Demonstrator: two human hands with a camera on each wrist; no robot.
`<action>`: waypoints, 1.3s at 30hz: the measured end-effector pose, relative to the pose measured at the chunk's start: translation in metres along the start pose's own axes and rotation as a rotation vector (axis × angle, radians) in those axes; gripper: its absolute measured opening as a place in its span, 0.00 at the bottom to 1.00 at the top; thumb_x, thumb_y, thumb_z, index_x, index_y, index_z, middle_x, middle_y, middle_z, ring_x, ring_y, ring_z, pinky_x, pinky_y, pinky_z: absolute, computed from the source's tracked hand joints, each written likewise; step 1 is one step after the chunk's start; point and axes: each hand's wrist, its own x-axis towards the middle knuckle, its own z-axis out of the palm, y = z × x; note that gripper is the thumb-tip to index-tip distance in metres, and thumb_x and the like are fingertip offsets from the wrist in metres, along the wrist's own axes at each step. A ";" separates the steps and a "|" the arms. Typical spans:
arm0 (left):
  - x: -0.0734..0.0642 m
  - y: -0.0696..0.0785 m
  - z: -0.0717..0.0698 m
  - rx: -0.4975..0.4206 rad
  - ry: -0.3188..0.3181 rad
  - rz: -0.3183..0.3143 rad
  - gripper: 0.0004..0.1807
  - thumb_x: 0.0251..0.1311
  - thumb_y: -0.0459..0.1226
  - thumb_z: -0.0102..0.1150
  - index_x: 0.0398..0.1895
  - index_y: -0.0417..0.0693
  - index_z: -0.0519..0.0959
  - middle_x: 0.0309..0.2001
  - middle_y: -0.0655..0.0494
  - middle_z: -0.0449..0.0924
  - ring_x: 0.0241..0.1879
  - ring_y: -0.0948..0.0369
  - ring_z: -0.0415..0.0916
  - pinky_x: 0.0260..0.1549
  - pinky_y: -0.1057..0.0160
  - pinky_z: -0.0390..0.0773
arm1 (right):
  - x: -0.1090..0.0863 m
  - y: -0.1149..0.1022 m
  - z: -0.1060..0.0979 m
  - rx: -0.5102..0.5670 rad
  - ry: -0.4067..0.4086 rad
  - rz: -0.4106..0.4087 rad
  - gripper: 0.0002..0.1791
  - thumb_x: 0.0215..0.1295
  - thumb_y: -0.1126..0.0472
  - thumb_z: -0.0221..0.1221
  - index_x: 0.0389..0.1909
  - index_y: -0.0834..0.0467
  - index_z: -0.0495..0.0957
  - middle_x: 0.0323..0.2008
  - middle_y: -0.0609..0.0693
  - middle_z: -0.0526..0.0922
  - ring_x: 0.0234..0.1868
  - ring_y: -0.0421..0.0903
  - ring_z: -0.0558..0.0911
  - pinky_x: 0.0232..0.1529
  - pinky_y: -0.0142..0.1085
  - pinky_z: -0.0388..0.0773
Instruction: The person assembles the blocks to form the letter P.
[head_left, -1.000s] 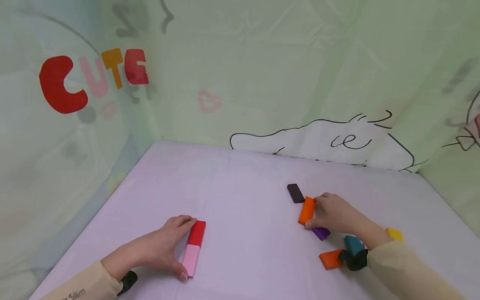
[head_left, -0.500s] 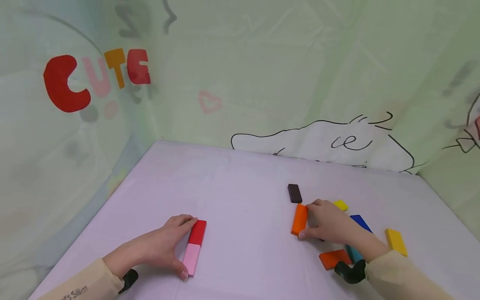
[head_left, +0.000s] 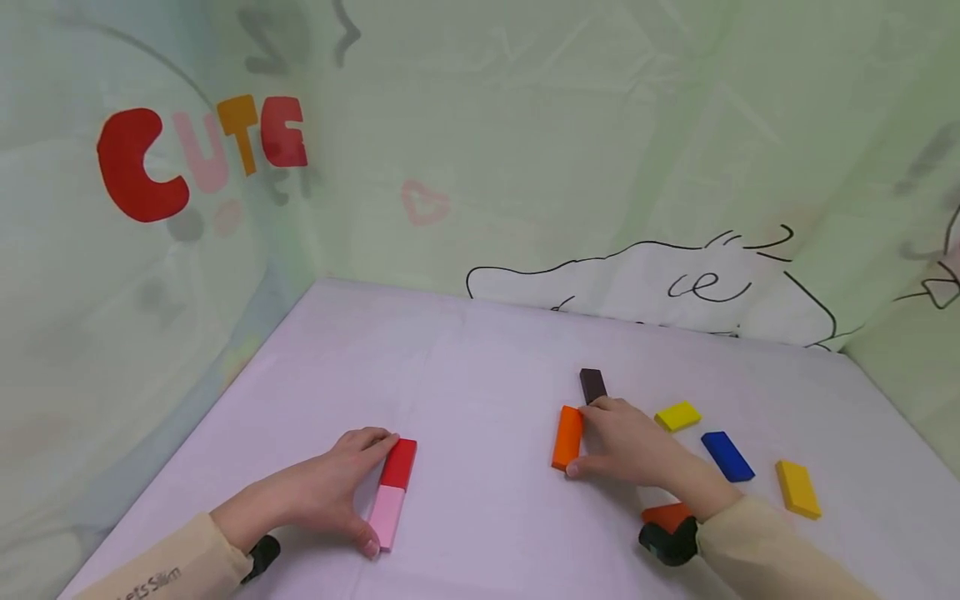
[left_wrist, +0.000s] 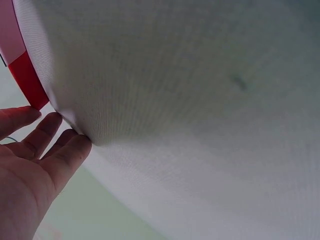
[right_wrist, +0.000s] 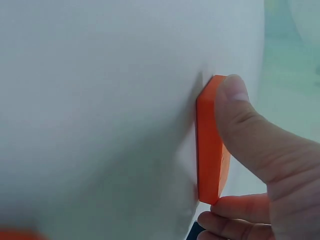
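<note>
Two flat blocks, one red [head_left: 399,464] and one pink [head_left: 387,510], lie end to end in a row on the table's left half. My left hand [head_left: 330,487] spans this row, thumb at the pink block's near end and index fingertip at the red block's far end. In the left wrist view, that index finger meets the end of the red block [left_wrist: 27,82]. Between thumb and index finger, my right hand [head_left: 630,446] pinches an orange block [head_left: 567,439] by its two ends. The right wrist view shows the orange block [right_wrist: 207,145] close over the white tabletop.
Just beyond my right hand lies a dark brown block [head_left: 592,385]. Farther right are a bright yellow block [head_left: 678,416], a blue block [head_left: 727,457] and a deeper yellow block [head_left: 798,489]. An orange-red block [head_left: 664,517] is partly covered by my right wrist. Fabric walls [head_left: 525,167] enclose the table.
My right hand has carried the orange block left and slightly nearer, past the dark brown block, uncovering the yellow and blue blocks. My left hand stays at the red and pink blocks.
</note>
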 end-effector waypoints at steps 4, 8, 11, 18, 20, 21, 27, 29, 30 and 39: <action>0.000 -0.001 0.000 -0.002 -0.004 0.004 0.66 0.36 0.52 0.86 0.79 0.39 0.58 0.76 0.45 0.58 0.74 0.47 0.56 0.68 0.41 0.72 | 0.008 -0.008 0.002 0.003 0.003 -0.030 0.49 0.48 0.35 0.75 0.61 0.68 0.77 0.60 0.68 0.78 0.61 0.66 0.78 0.62 0.60 0.77; 0.000 -0.001 0.000 0.000 -0.001 0.007 0.66 0.37 0.52 0.86 0.79 0.39 0.58 0.76 0.45 0.58 0.74 0.47 0.56 0.68 0.41 0.72 | 0.015 -0.015 0.004 0.022 0.019 -0.073 0.48 0.50 0.37 0.75 0.61 0.69 0.77 0.60 0.67 0.79 0.61 0.65 0.77 0.63 0.59 0.76; 0.000 -0.001 0.000 0.002 0.001 0.001 0.66 0.37 0.51 0.86 0.79 0.40 0.58 0.76 0.45 0.58 0.74 0.47 0.56 0.67 0.42 0.73 | 0.021 -0.023 0.005 0.038 0.032 -0.102 0.47 0.51 0.38 0.75 0.61 0.70 0.77 0.59 0.65 0.79 0.61 0.64 0.77 0.64 0.58 0.76; 0.000 -0.002 -0.001 -0.004 -0.006 -0.015 0.65 0.38 0.51 0.85 0.79 0.41 0.58 0.77 0.46 0.57 0.74 0.48 0.56 0.66 0.42 0.75 | 0.042 -0.042 0.010 0.066 0.043 -0.153 0.46 0.52 0.40 0.75 0.63 0.70 0.76 0.59 0.64 0.79 0.61 0.63 0.77 0.65 0.57 0.75; 0.000 -0.002 -0.001 -0.007 -0.009 -0.020 0.65 0.38 0.51 0.85 0.79 0.41 0.58 0.77 0.46 0.57 0.75 0.48 0.56 0.67 0.42 0.74 | 0.048 -0.048 0.012 0.067 0.045 -0.170 0.46 0.53 0.41 0.75 0.62 0.70 0.76 0.59 0.65 0.79 0.62 0.63 0.77 0.66 0.56 0.74; 0.000 -0.002 -0.001 -0.007 -0.009 -0.023 0.65 0.38 0.51 0.85 0.79 0.42 0.58 0.77 0.46 0.57 0.75 0.48 0.56 0.67 0.42 0.74 | 0.051 -0.050 0.013 0.067 0.048 -0.180 0.45 0.53 0.41 0.75 0.62 0.70 0.76 0.59 0.65 0.79 0.62 0.63 0.77 0.67 0.56 0.74; 0.002 -0.002 0.000 -0.008 -0.017 -0.046 0.65 0.38 0.52 0.85 0.79 0.44 0.59 0.77 0.48 0.57 0.74 0.50 0.56 0.67 0.44 0.74 | 0.067 -0.068 0.016 0.084 0.057 -0.213 0.45 0.54 0.42 0.75 0.63 0.70 0.75 0.60 0.64 0.79 0.62 0.62 0.77 0.68 0.54 0.74; 0.003 -0.001 0.000 -0.010 -0.023 -0.059 0.65 0.37 0.52 0.85 0.79 0.45 0.59 0.77 0.49 0.57 0.74 0.50 0.57 0.67 0.44 0.75 | 0.071 -0.074 0.017 0.098 0.053 -0.211 0.46 0.54 0.41 0.74 0.64 0.70 0.75 0.61 0.64 0.79 0.63 0.63 0.76 0.69 0.54 0.73; 0.003 -0.001 0.000 -0.009 -0.025 -0.066 0.65 0.37 0.52 0.85 0.79 0.45 0.59 0.77 0.49 0.58 0.74 0.51 0.57 0.67 0.44 0.75 | 0.073 -0.076 0.017 0.102 0.051 -0.212 0.46 0.54 0.41 0.74 0.64 0.69 0.75 0.61 0.64 0.78 0.64 0.63 0.76 0.69 0.54 0.72; 0.003 0.000 -0.002 -0.007 -0.028 -0.073 0.65 0.37 0.52 0.85 0.79 0.45 0.59 0.77 0.49 0.57 0.74 0.51 0.57 0.67 0.44 0.74 | 0.091 -0.098 0.021 0.129 0.043 -0.202 0.47 0.54 0.41 0.74 0.66 0.68 0.74 0.63 0.63 0.78 0.65 0.61 0.76 0.70 0.53 0.72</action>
